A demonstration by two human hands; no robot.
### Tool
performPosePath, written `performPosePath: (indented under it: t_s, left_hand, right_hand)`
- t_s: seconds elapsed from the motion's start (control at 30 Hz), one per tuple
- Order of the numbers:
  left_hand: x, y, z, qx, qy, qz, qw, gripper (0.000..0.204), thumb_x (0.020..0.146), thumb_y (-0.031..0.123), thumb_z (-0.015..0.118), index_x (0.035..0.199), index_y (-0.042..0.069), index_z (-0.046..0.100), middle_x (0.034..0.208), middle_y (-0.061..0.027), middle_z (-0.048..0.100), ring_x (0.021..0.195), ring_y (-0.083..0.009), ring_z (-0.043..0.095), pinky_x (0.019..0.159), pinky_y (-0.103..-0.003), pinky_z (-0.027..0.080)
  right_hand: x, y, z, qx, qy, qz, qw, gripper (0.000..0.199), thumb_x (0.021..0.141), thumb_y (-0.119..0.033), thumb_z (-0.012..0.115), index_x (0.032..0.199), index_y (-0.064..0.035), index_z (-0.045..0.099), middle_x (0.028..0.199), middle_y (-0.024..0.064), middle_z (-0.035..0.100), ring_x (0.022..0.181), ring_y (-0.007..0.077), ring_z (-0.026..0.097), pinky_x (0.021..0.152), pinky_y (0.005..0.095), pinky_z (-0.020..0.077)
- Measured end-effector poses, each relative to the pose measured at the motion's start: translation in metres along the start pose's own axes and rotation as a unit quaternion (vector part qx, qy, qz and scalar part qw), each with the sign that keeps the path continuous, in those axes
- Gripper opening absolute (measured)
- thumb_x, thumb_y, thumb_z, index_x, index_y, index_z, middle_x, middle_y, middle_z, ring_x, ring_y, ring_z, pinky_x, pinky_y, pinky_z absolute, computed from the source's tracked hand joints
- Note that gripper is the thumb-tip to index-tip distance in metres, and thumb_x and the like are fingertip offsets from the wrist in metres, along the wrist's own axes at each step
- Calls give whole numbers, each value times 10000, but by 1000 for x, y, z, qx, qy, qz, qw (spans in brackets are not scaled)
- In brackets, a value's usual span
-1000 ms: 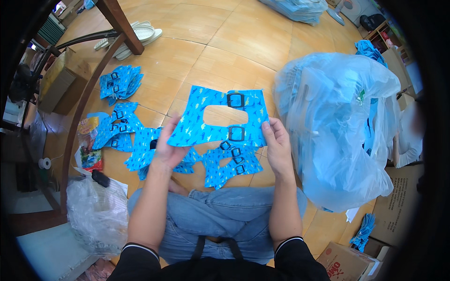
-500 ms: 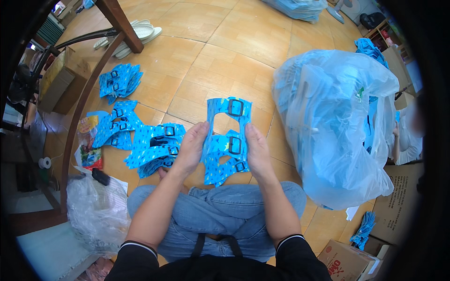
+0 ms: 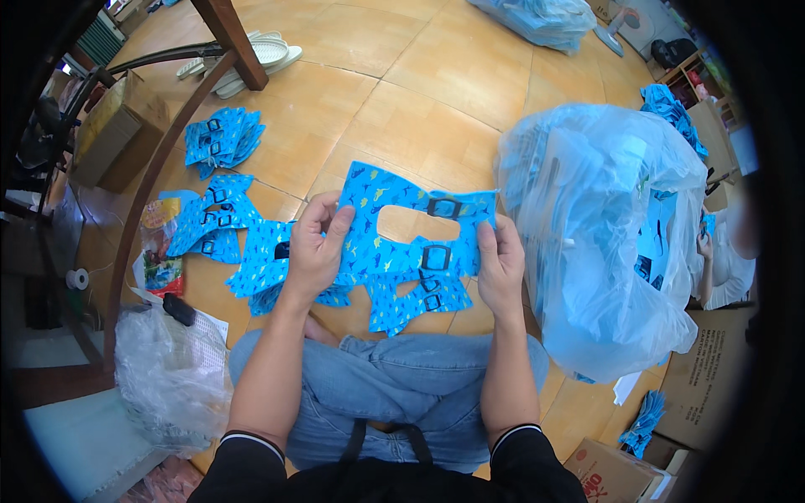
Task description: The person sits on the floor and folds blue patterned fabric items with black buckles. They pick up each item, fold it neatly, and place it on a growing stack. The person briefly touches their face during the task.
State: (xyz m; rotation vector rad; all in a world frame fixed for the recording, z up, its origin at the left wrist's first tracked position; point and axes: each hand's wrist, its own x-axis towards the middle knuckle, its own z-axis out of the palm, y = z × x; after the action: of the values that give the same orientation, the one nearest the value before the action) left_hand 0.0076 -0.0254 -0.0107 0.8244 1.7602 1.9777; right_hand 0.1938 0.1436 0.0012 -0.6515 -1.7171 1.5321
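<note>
Between my two hands a blue patterned fabric piece (image 3: 369,243) is stretched out above my lap. It has an oval cut-out near its middle and two black buckles on its right part. My left hand (image 3: 317,247) pinches its left edge, thumb on top. At the other end, my right hand (image 3: 501,264) grips the edge beside the buckles. Partly hidden below it, a similar buckled piece (image 3: 402,314) lies on the floor. Left of that, more such pieces form a stack (image 3: 260,268), partly covered by my left hand.
Further piles of blue buckled pieces (image 3: 222,138) lie on the left. A big clear plastic bag (image 3: 579,251) of blue pieces bulges on the right, with another person's hand (image 3: 704,245) beyond it. A wooden chair leg (image 3: 235,42), crumpled plastic (image 3: 172,365) and cardboard boxes (image 3: 700,377) surround me.
My hands have moved apart, and the fabric piece between them has opened from a narrow shape to a wide, flat one. The view has shifted slightly.
</note>
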Motion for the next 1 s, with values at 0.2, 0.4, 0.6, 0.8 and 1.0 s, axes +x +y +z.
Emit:
performPosePath:
  t_s: [0.2, 0.4, 0.6, 0.8, 1.0]
  left_hand:
    - [4, 8, 7, 155, -3, 73, 985, 202, 921, 159, 645, 1050, 4, 654, 975, -96, 690, 901, -165, 632, 810, -296, 484]
    - [3, 6, 10, 145, 2, 78, 986, 183, 924, 130, 631, 1062, 14, 662, 1004, -91, 690, 930, -167, 628, 834, -294, 481]
    - [3, 4, 9, 125, 14, 62, 990, 182, 919, 120, 638, 1069, 20, 662, 1012, -82, 685, 914, -155, 616, 825, -289, 477]
    - [3, 1, 8, 123, 20, 71, 990, 177, 916, 121, 641, 1063, 25, 663, 999, -73, 684, 898, -145, 611, 816, -282, 476]
    - [4, 1, 9, 84, 16, 51, 995, 247, 925, 116, 629, 1145, 5, 613, 993, -81, 673, 904, -140, 606, 807, -274, 475]
  right_hand:
    - [10, -6, -10, -229, 10, -137, 964, 191, 930, -96, 597, 1095, -4, 625, 1034, 155, 659, 969, 276, 632, 851, 351, 487]
    - [10, -7, -6, -236, 29, -163, 958, 179, 907, -43, 598, 1079, -4, 627, 1065, 165, 650, 1029, 305, 624, 897, 373, 481]
    - [10, -6, -3, -227, 41, -180, 956, 187, 886, -6, 608, 1072, -4, 626, 1063, 165, 649, 1037, 310, 627, 900, 374, 488]
    - [10, -6, -1, -230, 46, -209, 950, 200, 867, 24, 614, 1064, -7, 627, 1060, 165, 650, 1032, 309, 632, 891, 373, 494]
    - [6, 2, -2, -221, 47, -167, 960, 161, 912, -51, 602, 1063, -3, 625, 937, 128, 642, 854, 243, 627, 759, 328, 492]
